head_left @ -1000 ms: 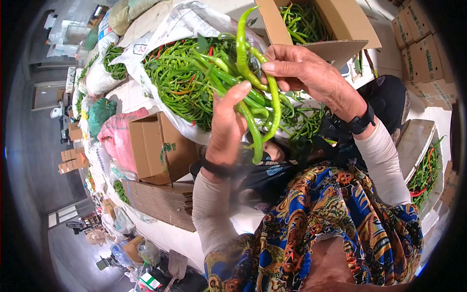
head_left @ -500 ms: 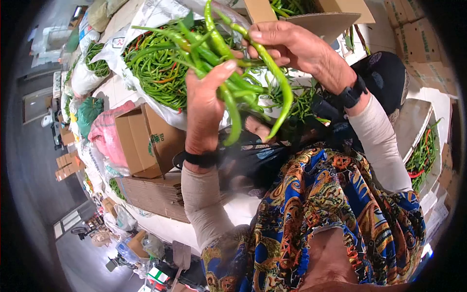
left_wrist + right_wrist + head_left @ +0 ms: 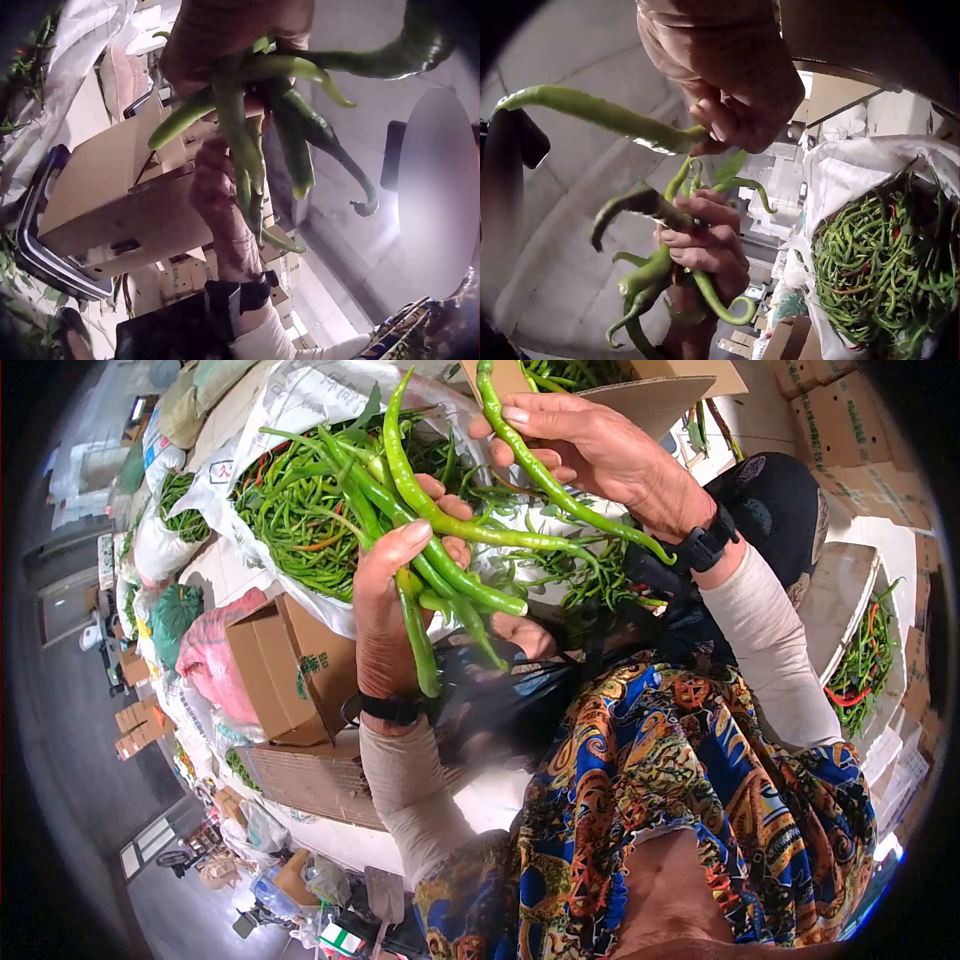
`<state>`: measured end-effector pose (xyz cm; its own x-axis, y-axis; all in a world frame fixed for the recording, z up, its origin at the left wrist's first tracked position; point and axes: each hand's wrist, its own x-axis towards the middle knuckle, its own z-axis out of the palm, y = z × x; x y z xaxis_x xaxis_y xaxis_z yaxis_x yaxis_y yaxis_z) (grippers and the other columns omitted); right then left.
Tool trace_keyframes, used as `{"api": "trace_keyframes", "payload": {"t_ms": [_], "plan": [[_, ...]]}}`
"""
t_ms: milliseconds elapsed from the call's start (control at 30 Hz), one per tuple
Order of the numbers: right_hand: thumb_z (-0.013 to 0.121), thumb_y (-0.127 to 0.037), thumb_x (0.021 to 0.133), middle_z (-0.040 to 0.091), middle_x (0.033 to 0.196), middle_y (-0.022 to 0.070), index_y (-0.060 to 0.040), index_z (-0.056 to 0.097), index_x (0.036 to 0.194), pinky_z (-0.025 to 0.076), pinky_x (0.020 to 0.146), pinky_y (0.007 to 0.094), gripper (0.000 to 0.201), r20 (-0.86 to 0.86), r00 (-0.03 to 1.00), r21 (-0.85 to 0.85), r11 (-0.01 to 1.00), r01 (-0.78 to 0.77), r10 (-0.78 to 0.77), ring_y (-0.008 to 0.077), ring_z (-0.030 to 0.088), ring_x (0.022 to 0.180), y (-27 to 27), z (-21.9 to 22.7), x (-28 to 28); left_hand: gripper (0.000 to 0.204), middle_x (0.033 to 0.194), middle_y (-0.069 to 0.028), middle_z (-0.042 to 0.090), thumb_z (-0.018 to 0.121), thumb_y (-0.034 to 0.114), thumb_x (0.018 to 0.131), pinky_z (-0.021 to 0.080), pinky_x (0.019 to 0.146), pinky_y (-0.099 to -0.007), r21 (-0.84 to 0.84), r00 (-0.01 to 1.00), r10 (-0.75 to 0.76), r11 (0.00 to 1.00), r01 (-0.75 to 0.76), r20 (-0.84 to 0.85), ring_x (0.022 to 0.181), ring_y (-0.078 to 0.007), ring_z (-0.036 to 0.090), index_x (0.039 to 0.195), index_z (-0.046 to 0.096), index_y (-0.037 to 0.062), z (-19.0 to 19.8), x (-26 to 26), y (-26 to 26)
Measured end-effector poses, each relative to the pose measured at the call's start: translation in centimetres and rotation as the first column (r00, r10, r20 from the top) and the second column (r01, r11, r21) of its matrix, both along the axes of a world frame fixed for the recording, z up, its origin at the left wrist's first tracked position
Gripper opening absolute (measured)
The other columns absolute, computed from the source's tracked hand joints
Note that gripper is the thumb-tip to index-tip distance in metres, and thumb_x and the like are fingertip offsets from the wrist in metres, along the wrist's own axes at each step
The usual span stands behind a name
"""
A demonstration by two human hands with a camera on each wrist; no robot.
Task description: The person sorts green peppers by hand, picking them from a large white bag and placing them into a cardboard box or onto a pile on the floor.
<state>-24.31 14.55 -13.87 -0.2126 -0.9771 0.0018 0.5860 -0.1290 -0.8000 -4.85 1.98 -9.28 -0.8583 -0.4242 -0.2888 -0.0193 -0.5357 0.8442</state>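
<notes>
In the head view the left hand [image 3: 385,595] grips a bunch of long green peppers [image 3: 415,550], thumb across them and fingers behind, their ends sticking out on both sides. To its right, the right hand [image 3: 610,455] pinches a single long green pepper [image 3: 550,485] between thumb and fingers. The right wrist view shows this single pepper [image 3: 604,112] in the right hand [image 3: 727,82], just above the left hand [image 3: 709,251] and its bunch. The left wrist view has the bunched peppers [image 3: 236,127] hanging below the left hand [image 3: 232,37].
A white sack [image 3: 285,410] full of thin green and some red peppers [image 3: 290,510] lies beyond the left hand. An open carton [image 3: 290,665] stands at the left, above flattened cardboard [image 3: 310,782]. Another carton [image 3: 665,400] is at the top, and a foam box [image 3: 845,610] of peppers is at the right.
The single pepper in the right hand has come away from the bunch, and the hands are farther apart. The left hand's bunch has turned and shifted left in the view.
</notes>
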Motion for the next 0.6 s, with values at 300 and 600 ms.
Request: {"api": "trace_keyframes", "payload": {"t_ms": [300,600], "plan": [[0.062,-0.049,0.088,0.052,0.071,-0.0067,-0.0064,0.065,0.089,0.026,0.046,0.0190,0.043,-0.173,0.975,0.156,0.981,-0.115,0.142,0.0028,0.042,0.056,0.3,0.8,3.1,0.053,0.097,-0.0144,0.056,0.059,0.023,0.077,0.047,0.066,-0.0284,0.121,0.970,-0.057,0.989,0.088,-0.238,0.073,-0.0159,0.054,0.124,0.045,0.0016,-1.4,0.1,-0.9],[0.073,-0.031,0.083,0.053,0.066,-0.0075,-0.0086,0.063,0.080,0.029,0.047,0.0189,0.025,-0.032,0.964,0.238,0.939,-0.248,0.263,0.0018,0.043,0.053,0.5,0.4,3.8,0.047,0.099,-0.0098,0.058,0.058,0.022,0.080,0.049,0.073,-0.0287,0.054,0.995,0.030,0.998,-0.025,-0.098,0.080,-0.0165,0.057,0.122,0.046,0.0032,-1.2,-0.7,-0.5]]}}
